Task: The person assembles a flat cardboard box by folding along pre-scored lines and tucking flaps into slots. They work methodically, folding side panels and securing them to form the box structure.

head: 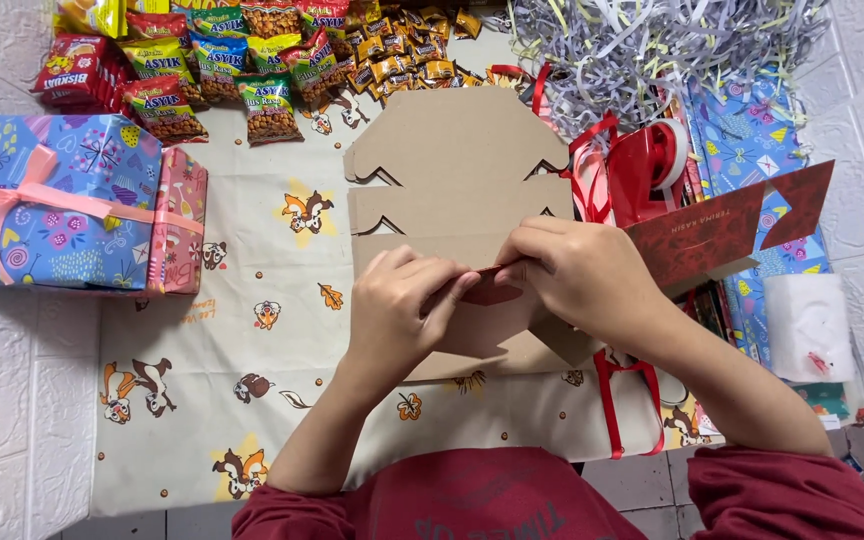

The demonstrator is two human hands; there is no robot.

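My left hand (399, 300) and my right hand (577, 275) meet over a flat brown cardboard box blank (452, 150) lying on a squirrel-print cloth (242, 330). Both hands pinch a folded flap of a box piece, dark red inside and brown outside (497, 290). That piece's red side (712, 235) sticks out to the right past my right wrist. Further brown cardboard blanks lie stacked under it, notched at their edges.
Two wrapped gift boxes with pink ribbon (62, 205) stand at the left. Snack packets (212, 60) lie along the top. Shredded paper (642, 45), a red tape dispenser (652, 160), red ribbon (622, 400), patterned wrapping paper (752, 130) and a white roll (807, 325) crowd the right.
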